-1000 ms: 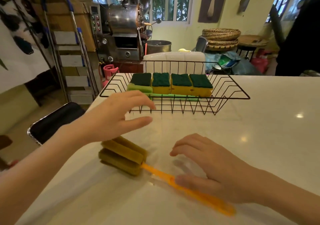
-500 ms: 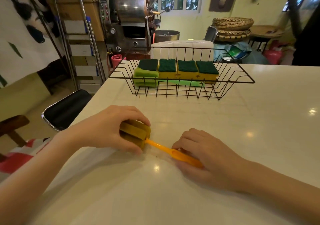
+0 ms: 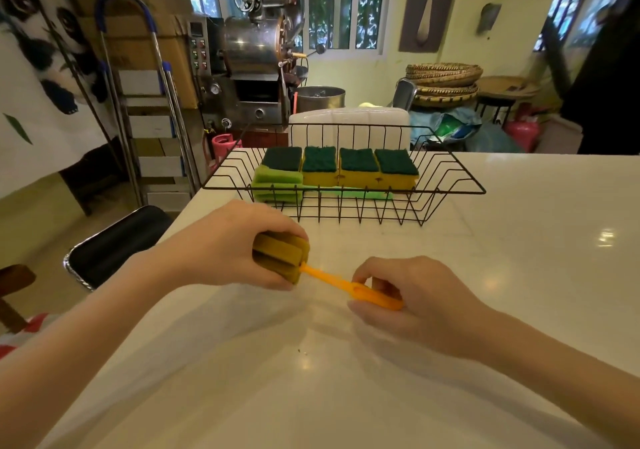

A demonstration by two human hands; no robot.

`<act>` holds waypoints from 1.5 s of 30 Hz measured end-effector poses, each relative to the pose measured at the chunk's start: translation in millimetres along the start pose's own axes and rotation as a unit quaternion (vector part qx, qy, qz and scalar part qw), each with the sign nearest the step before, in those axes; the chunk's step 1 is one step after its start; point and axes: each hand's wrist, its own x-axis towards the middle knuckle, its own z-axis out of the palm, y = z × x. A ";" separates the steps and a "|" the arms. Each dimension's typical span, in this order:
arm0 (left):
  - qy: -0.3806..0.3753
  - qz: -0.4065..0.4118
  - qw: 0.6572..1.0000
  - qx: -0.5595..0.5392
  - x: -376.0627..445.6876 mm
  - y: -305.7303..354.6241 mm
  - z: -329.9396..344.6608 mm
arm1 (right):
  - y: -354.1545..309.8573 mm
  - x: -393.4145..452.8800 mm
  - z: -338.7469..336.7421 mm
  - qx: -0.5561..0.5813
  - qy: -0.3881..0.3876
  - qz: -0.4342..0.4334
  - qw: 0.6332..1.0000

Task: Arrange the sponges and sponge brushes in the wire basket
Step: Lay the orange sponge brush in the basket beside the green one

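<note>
Above counter (image 3: 485, 275), hands (image 3: 412, 296) around brush (image 3: 322, 274)

No readable text, label or number shows anywhere.

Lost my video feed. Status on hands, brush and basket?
Left hand grips olive sponge head; right hand pinches orange plastic handle. Black wire basket ahead holds four green-topped sponges. Path clear.

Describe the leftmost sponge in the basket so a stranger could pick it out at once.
On the white counter stands a black wire basket holding a row of four sponges with dark green scouring tops. Go to the left end of that row: the leftmost sponge. Its body is light green, while the three beside it are yellow.
</note>
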 end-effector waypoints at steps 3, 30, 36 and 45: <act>0.063 0.028 0.996 0.064 18.3 2.2 -18.4 | -1.9 15.6 -11.6 -0.010 0.016 0.021 1.000; 0.064 -0.050 0.955 -0.284 106.8 14.1 -33.1 | 27.6 99.0 -68.3 0.423 0.207 0.112 0.875; 0.056 -0.071 0.993 -0.072 117.7 -20.6 -42.5 | 32.8 84.6 -99.8 0.179 0.112 0.045 0.976; 0.010 -0.077 0.997 -0.011 138.5 -51.6 -40.3 | 108.9 112.8 -96.1 0.046 -0.005 0.126 0.991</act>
